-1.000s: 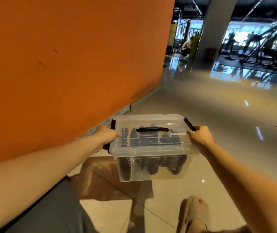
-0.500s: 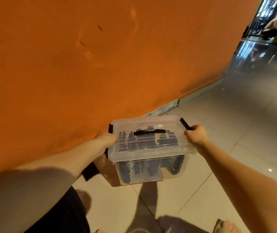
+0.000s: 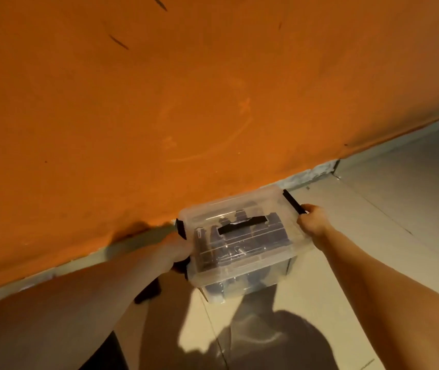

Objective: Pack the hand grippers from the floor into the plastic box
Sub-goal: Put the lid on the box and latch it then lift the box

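Both hands are closed on the same thing. My judgement is that the person takes it by its two ends because a full box is heavy and would tip in one hand. The left hand (image 3: 178,252) grips the left end of the clear rectangular plastic box (image 3: 239,267), just below the black left latch (image 3: 181,228). The right hand (image 3: 313,222) grips the right end, its fingers curled round the near tip of the black right latch (image 3: 293,205).

On top of the box sits the transparent lid (image 3: 274,201), and the flat black carry handle (image 3: 242,225) lies unused in its middle. Inside the box, seen through lid and walls, the dark hand grippers (image 3: 239,244) are packed close together and fill most of it. So the packing itself looks done, and the step in hand seems to be parking the box.

Directly behind the box stands the scuffed orange wall (image 3: 186,102), with the far edge of the box almost at its foot. Under the box is the pale tiled floor (image 3: 373,209). I cannot tell whether the bottom touches the tiles or hangs just above them.

To the left of the box, partly hidden under the left forearm, a small dark object (image 3: 147,292) lies on the floor. It is too shadowed to identify.
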The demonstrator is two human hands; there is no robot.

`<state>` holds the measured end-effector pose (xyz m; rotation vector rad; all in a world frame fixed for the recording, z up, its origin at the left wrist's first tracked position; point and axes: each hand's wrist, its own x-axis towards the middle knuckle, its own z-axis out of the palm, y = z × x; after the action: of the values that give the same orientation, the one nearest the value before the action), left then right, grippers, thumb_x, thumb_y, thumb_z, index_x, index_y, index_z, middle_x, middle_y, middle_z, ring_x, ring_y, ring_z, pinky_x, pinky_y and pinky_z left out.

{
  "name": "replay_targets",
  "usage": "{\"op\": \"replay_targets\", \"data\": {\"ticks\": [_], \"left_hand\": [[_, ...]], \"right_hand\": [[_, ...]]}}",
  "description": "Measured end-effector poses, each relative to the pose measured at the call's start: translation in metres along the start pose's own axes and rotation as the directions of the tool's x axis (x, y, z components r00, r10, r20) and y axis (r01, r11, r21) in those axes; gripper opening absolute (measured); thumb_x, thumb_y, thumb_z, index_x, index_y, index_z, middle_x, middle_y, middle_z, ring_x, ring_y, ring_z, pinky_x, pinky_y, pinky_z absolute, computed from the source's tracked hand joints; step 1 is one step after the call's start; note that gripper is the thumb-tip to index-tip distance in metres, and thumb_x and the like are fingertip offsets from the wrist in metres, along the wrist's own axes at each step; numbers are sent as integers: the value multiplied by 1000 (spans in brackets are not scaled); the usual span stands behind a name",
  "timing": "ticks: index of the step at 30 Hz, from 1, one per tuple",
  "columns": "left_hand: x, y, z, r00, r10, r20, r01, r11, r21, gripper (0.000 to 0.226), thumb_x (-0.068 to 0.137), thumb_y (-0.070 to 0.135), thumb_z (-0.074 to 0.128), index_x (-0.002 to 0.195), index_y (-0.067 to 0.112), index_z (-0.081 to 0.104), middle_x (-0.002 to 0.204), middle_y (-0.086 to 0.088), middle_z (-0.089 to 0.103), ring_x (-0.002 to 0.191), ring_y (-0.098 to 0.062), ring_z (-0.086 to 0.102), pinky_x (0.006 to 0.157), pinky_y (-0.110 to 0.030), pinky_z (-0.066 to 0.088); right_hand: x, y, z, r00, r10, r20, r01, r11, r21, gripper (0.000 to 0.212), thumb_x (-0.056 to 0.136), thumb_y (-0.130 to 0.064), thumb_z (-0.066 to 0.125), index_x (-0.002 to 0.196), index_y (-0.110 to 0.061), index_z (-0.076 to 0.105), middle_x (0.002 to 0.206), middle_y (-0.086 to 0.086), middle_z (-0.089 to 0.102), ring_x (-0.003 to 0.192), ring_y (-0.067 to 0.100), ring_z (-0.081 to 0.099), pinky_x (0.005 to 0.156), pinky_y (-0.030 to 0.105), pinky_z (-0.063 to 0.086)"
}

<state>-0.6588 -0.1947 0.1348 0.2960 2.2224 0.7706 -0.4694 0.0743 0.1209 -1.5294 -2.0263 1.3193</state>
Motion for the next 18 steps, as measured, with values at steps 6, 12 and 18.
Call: {"op": "replay_targets", "data": {"ticks": [6, 12, 18], "left_hand": [[31, -3, 10, 996, -76, -40, 74, 996, -50, 12, 96, 17, 64, 88, 10, 60, 97, -13, 67, 81, -22, 61, 64, -28, 49], [48, -6, 25, 993, -117, -23, 116, 992, -45, 15, 93, 16, 67, 107, 10, 64, 103, -13, 67, 92, -27, 64, 69, -34, 52], [54, 4, 20, 991, -118, -65, 110, 988, -111, 14, 94, 10, 62, 107, 8, 61, 106, -17, 64, 94, -30, 62, 77, -40, 52]], "right_hand": [[48, 8, 30, 1000, -25, 10, 25, 1000, 12, 52, 85, 8, 42, 129, -10, 64, 109, 16, 68, 94, 37, 64, 83, 44, 57], [74, 4, 38, 996, -88, 28, 88, 996, -5, 54, 90, 10, 44, 137, -14, 59, 111, 8, 62, 92, 28, 58, 77, 39, 51], [58, 19, 30, 994, 48, -102, -66, 981, -182, 46, 94, -23, 57, 135, -5, 51, 123, 16, 60, 96, 38, 62, 86, 42, 53]]}}
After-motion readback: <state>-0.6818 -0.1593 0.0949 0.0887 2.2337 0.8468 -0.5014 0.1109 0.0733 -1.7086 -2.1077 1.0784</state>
